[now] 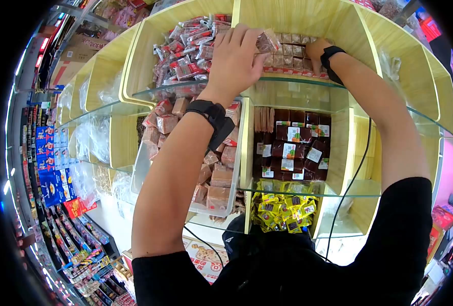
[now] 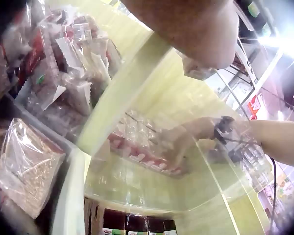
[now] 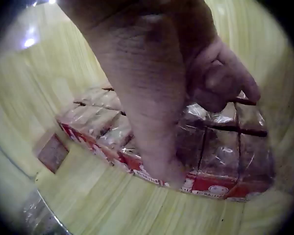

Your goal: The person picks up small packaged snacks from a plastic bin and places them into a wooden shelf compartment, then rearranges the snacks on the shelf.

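The left hand (image 1: 236, 64) holds a clear-wrapped brown packet (image 1: 267, 42) between thumb and fingers, above the divider of the upper shelf. In the left wrist view, that hand (image 2: 191, 29) fills the top. Inside the middle compartment, the right hand (image 1: 318, 53) is at the right end of rows of wrapped blocks (image 1: 293, 51). Seen from the right wrist, this hand (image 3: 147, 83) has its thumb against the row's red-printed front and its fingers bent over the top, gripping wrapped blocks (image 3: 188, 142). One block (image 3: 53, 152) lies apart from the row.
Small red and clear packets (image 1: 185, 48) fill the upper left compartment. Below are a clear bin (image 1: 231, 204) of larger wrapped blocks, dark labelled packs (image 1: 290, 148) and yellow packets (image 1: 287, 209). A glass shelf edge (image 1: 298, 80) runs before the hands; a black cable (image 1: 356, 176) hangs at right.
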Motion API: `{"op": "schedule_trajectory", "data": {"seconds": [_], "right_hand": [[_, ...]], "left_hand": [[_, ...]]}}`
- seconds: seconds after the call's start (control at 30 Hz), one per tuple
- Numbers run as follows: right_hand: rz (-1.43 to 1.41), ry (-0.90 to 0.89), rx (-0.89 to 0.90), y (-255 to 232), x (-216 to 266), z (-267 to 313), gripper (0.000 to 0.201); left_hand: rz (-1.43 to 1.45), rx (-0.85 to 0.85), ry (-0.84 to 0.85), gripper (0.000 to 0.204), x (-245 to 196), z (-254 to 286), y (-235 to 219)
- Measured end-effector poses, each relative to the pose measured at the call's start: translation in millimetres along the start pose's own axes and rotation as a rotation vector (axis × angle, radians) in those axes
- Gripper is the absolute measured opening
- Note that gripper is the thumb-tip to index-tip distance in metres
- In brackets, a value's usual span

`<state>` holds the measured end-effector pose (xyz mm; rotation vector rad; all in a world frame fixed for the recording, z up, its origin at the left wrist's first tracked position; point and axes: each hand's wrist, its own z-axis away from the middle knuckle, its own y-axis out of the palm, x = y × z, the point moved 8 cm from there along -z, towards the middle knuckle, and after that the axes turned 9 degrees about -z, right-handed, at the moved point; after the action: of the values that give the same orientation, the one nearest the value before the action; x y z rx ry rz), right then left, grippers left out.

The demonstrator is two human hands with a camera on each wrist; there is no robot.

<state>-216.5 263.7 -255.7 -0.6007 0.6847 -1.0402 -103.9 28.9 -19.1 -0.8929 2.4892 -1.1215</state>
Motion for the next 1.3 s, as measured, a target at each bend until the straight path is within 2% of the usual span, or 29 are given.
{"op": "schedule_trajectory", "data": {"seconds": [0.1, 0.2, 0.3, 0.4, 0.5, 0.57, 0.63, 0.7, 0.73, 0.83, 0.93, 1.03, 1.13, 1.27, 1.3], "right_hand": [[-0.068, 0.023, -0.042, -3.7, -5.7, 6.5, 0.078], [0.089, 0.064, -0.054, -12.3, -1.0, 6.7, 0.073], [0.176, 0.172, 0.027, -23.1, 6.8, 29.8, 0.06], [0.22, 0.168, 0.026, -31.4, 15.2, 49.4, 0.063], [0.258, 0.177, 0.103, -33.1, 21.4, 47.9, 0.069], [0.259, 0.211, -0.027, -21.3, 16.2, 16.7, 0.104], [0.283, 0.195, -0.098, -24.7, 15.2, 13.3, 0.129], [0.332, 0.124, -0.09, -14.4, 18.0, 16.5, 0.145], [0.415, 0.082, -0.136, -10.1, 22.5, 22.5, 0.124], [0.37, 0.031, -0.145, -12.0, 23.8, 32.1, 0.13], [0.169, 0.135, -0.193, -4.2, 11.4, 22.0, 0.134], [0.376, -0.029, -0.327, -6.5, 26.1, 30.5, 0.14], [0.13, -0.015, -0.271, -20.9, 21.5, 47.8, 0.141], [0.003, -0.009, -0.25, -23.0, 17.3, 56.3, 0.138], [0.065, 0.001, -0.275, -18.2, 17.3, 53.0, 0.137]], "left_hand": [[-0.006, 0.0, -0.003, 0.044, 0.2, 0.4, 1.2], [-0.006, -0.003, -0.004, 0.044, 0.2, 0.8, 1.9], [-0.005, -0.012, -0.004, 0.044, 0.7, 1.9, 2.4], [-0.017, -0.018, 0.013, 0.045, 1.0, 1.0, 1.5], [-0.013, -0.02, 0.014, 0.045, -0.6, 1.3, 2.2], [-0.014, -0.02, 0.009, 0.045, 0.0, 1.6, 1.6], [-0.017, -0.013, 0.012, 0.045, -0.6, 0.3, 0.6], [-0.021, -0.015, 0.015, 0.045, 0.2, 0.5, -0.3], [-0.016, -0.015, 0.018, 0.045, -1.1, 0.4, 0.4], [-0.01, -0.04, 0.021, 0.045, -0.3, 1.0, 0.7], [-0.015, -0.052, 0.017, 0.046, 1.0, 1.2, 2.1], [-0.022, -0.022, 0.002, 0.046, 3.2, 2.1, 5.5], [-0.009, -0.053, -0.008, 0.047, 4.8, 4.9, 6.9], [0.01, -0.039, -0.034, 0.047, 6.2, 2.6, 4.3], [0.013, -0.04, -0.039, 0.047, 4.7, 3.7, 4.2]]}}
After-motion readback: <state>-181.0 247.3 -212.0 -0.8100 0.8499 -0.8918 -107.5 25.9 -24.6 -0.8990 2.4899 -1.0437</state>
